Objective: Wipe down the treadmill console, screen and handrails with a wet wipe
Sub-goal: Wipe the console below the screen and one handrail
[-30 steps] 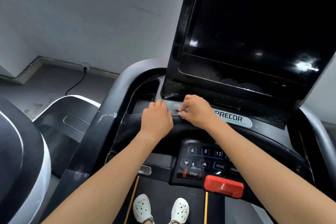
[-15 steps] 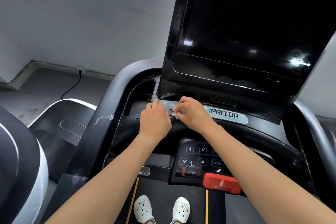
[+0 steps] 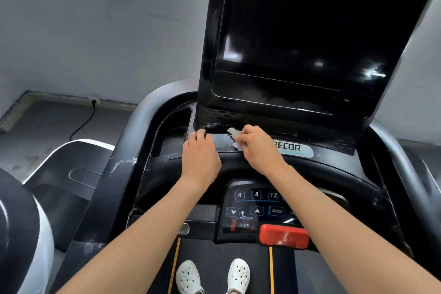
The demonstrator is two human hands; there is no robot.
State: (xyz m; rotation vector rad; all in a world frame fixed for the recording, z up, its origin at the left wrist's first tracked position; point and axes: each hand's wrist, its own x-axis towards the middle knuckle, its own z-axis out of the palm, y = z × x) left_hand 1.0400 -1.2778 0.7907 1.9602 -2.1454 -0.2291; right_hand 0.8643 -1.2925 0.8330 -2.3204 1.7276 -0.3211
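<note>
Both forearms reached forward side by side, bare, with the backs of the hands facing up, and met on the console (image 3: 167, 174) just below the screen (image 3: 310, 31). The left hand (image 3: 200, 153) lay below the screen's lower left corner, wrist straight, knuckles raised and fingers bent downward so that their tips touched the glossy strip (image 3: 222, 142) running under the screen. Its palm side was hidden, so I could not tell whether it held anything or only pressed there. The right hand (image 3: 260, 148) sat just beside it, further along below the screen's bottom edge, its wrist angled inward toward the left hand and its fingers curled. It pinched the wet wipe (image 3: 233, 132), a small crumpled white piece that showed above and below the fingertips and lay against the strip between the two hands. The right hand covered the start of the logo plate (image 3: 296, 148), also under the screen. Further below the screen, between the forearms, sat the keypad (image 3: 257, 207) with its numbered and arrow buttons, and below that the red clip (image 3: 284, 236). The left handrail (image 3: 133, 141) curved away below and left of the screen, untouched. Lowest of all, two white shoes (image 3: 188, 277) stood on the belt (image 3: 214, 267).
</note>
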